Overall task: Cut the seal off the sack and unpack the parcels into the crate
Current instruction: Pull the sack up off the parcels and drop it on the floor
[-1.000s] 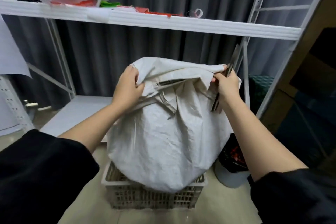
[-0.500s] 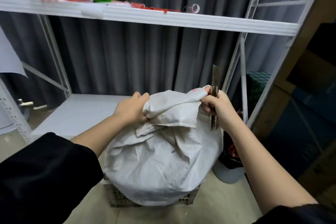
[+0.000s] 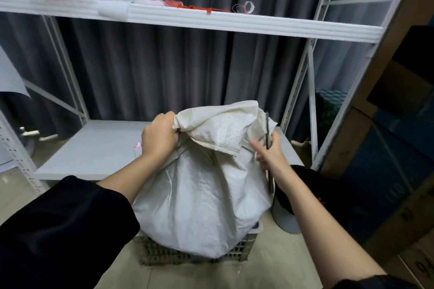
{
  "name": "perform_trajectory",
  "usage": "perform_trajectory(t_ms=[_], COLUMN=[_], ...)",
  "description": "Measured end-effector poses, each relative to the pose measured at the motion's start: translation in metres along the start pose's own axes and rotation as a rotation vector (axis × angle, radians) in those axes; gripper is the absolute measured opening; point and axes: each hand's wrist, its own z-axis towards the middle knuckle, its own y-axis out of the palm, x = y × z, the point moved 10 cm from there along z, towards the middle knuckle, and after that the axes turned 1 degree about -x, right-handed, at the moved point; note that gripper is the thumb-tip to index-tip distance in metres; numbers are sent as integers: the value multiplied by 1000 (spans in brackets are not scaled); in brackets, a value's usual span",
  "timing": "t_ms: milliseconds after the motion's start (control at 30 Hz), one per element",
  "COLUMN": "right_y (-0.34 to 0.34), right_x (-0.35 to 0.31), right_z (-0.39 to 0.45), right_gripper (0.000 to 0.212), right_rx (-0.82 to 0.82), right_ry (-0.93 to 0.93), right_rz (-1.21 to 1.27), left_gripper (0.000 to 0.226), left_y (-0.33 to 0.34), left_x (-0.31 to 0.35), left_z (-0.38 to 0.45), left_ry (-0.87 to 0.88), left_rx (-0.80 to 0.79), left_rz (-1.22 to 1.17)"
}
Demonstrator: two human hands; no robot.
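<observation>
A bulging white woven sack [image 3: 202, 199] stands upright in a pale lattice crate [image 3: 244, 250] on the floor. Its mouth [image 3: 218, 124] is folded over at the top. My left hand [image 3: 160, 135] clutches the left side of that folded mouth. My right hand [image 3: 270, 151] is at the sack's right side and holds a pair of dark scissors [image 3: 267, 124], their blades pointing up beside the fabric. I cannot make out the seal or any parcels; the sack hides its contents.
A white metal rack surrounds the spot, with an upper shelf [image 3: 211, 19] carrying plastic bags and a low shelf [image 3: 94, 148] behind the sack. A grey bin with a black liner [image 3: 288, 218] stands right of the crate. Cardboard boxes [image 3: 387, 171] line the right.
The sack was lowered from its raised position and its mouth now stands higher and fuller. My right hand has slipped down its right side, loosening its hold on the fabric while keeping the scissors.
</observation>
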Motion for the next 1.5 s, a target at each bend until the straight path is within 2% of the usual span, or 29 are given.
perform_trajectory(t_ms=[100, 167, 300, 400, 467, 567, 733, 767, 867, 967, 1033, 1133, 1300, 1367, 1433, 1500], right_y=[30, 40, 33, 12, -5, -13, -27, -29, -40, -57, -65, -74, -81, -86, -96, -110], right_x=[20, 24, 36, 29, 14, -35, -148, -161, -173, -190, -193, -170, -97, -71, -48, -33], right_z=[-7, -5, 10, 14, 17, 34, 56, 62, 73, 56, 39, 36, 43, 38, 34, 28], right_gripper=[104, 100, 57, 35, 27, 28, 28, 27, 27, 24, 17, 19, 34, 41, 44, 32], right_rx=[-44, -15, 124, 265, 355, 376, 537, 535, 518, 617, 701, 658, 297, 210, 191, 255], right_ry=[-30, -54, 55, 52, 40, -82, -352, -353, -288, -427, -493, -463, -254, -206, -159, -132], right_rz=[-63, -119, -464, -396, -371, -361, -288, -346, -490, -298, -204, -138, -179, -213, -217, -136], left_gripper=[6, 12, 17, 33, 35, 29, 28, 28, 30, 30, 29, 29, 57, 63, 69, 64], left_y=[-1, 4, 8, 4, -2, -33, -118, -126, -130, -164, -170, -147, -61, -31, -11, 3], left_x=[-4, -11, -29, -33, -33, -40, -21, -13, -4, -20, -15, -8, -19, -30, -37, -31], left_z=[3, 1, -4, -4, 1, 20, 51, 56, 73, 67, 56, 51, 38, 26, 19, 10], left_ry=[-91, -154, -266, -219, -139, -153, -180, -146, -93, -186, -139, -26, 47, 13, 14, 122], left_rx=[15, -11, -59, -126, -149, -3, 397, 400, 263, 509, 589, 484, -19, -142, -207, -271], left_rz=[-126, -211, -326, -308, -205, -165, -376, -379, -229, -344, -427, -471, -462, -430, -358, -206])
